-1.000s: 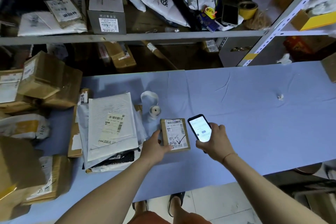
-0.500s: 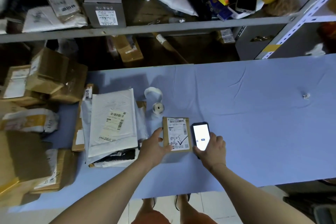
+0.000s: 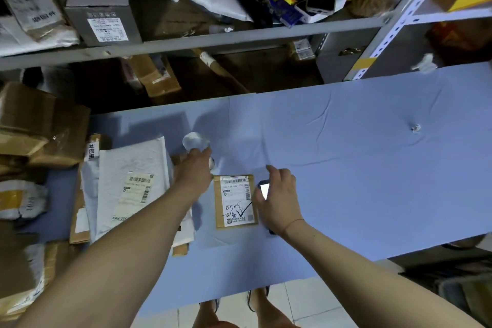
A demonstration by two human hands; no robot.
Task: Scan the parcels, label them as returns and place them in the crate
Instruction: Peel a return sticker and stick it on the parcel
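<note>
Left hand [image 3: 195, 173] fingers reaching over the sticker roll [image 3: 196, 142] beyond the white mailer [image 3: 130, 186], grip hidden, cannot tell. Right hand [image 3: 278, 198] fingers curling loosely over the lit phone [image 3: 264, 189] lying on the blue table [image 3: 359, 168]. Small box [image 3: 236, 201] lying flat between both hands, label up

The light was dim and cool, falling from above and behind me, so the pale blue cloth-covered surface [image 3: 346, 168] was the brightest area. My arms threw soft grey shadows across it towards the far edge. The lit white screen of the black phone [image 3: 265, 190] glared to a blank patch. The grey metal shelf [image 3: 213, 38] bowed with the wide lens, and its lower bay sat nearly black. Motion blur smeared the translucent label roll [image 3: 195, 141] and the brown cardboard boxes [image 3: 34, 125] at the left edge.
</note>
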